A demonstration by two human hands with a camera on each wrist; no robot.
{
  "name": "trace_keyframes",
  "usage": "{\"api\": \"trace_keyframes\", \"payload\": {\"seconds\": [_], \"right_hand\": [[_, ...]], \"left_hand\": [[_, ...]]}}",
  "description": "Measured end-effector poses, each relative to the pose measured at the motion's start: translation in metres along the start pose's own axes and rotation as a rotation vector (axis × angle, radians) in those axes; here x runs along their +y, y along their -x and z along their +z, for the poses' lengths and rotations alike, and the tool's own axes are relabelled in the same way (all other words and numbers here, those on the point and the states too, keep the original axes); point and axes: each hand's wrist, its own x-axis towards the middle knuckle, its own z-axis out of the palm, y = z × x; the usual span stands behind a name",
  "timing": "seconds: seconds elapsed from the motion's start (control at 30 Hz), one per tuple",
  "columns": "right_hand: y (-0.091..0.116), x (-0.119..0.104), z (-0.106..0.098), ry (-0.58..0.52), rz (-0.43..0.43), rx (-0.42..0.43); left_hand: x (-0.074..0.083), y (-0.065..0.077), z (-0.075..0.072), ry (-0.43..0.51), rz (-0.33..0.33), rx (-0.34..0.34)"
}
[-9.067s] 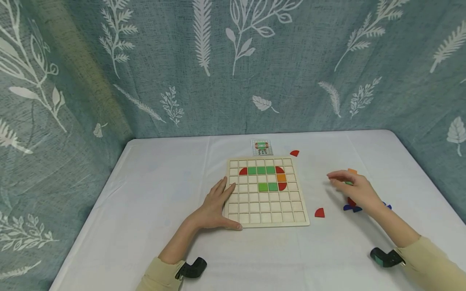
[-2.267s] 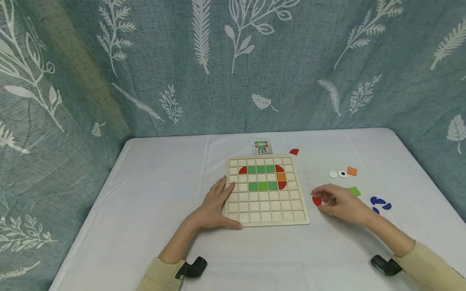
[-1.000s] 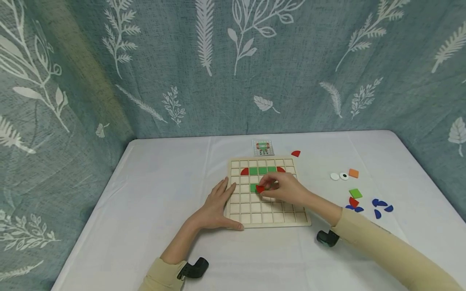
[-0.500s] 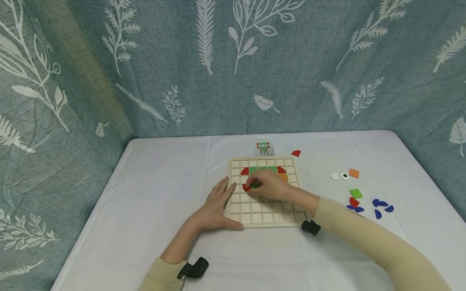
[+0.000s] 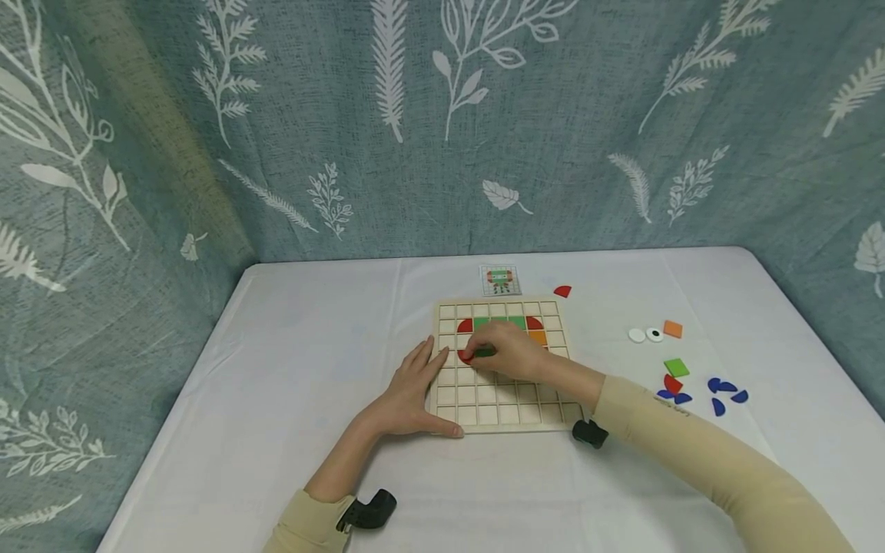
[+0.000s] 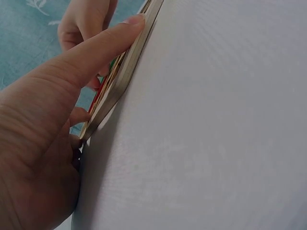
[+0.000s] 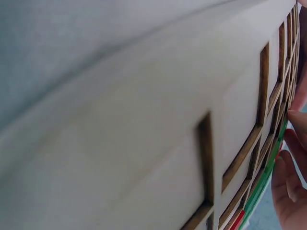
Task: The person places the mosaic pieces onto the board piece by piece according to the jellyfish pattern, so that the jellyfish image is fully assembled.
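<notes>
A wooden grid board (image 5: 512,415) lies on the white table. My left hand (image 5: 404,395) rests along its left side with fingers spread, the thumb (image 6: 129,28) on the front edge in the left wrist view. The fingertips of my right hand (image 5: 515,353) pinch a red quarter-circle piece (image 5: 463,357) at a cell in the left part of the board. Above it sit green squares (image 5: 517,321) in a row, with a red quarter-circle (image 5: 465,326) at the left end and another (image 5: 534,323) at the right. An orange square (image 5: 538,338) shows below; my hand hides other pieces.
Behind the board lie a pattern card (image 5: 500,280) and a red quarter-circle (image 5: 563,292). To the right are white discs (image 5: 636,336), an orange square (image 5: 673,329), a green square (image 5: 676,368), a red piece (image 5: 672,384) and several blue pieces (image 5: 740,396).
My right hand has taken the red quarter-circle from beside the board and carried it left to a cell. A green square has joined the lower row. My left hand has stayed.
</notes>
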Motion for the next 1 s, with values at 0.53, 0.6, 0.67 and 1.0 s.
{"api": "trace_keyframes", "payload": {"seconds": [0.53,0.6,0.67,1.0], "right_hand": [[0.021,-0.002,-0.012,-0.158,0.199,0.059],[0.029,0.000,-0.015,-0.192,0.248,0.084],[0.038,0.002,-0.018,-0.226,0.304,0.103],[0.090,0.023,-0.042,-0.325,0.462,0.204]], "left_hand": [[0.000,-0.001,0.000,-0.013,-0.003,0.001],[0.001,-0.001,0.000,-0.009,-0.003,0.004],[0.002,-0.001,0.000,-0.009,-0.003,0.008],[0.002,-0.002,0.001,0.005,-0.015,0.010]]}}
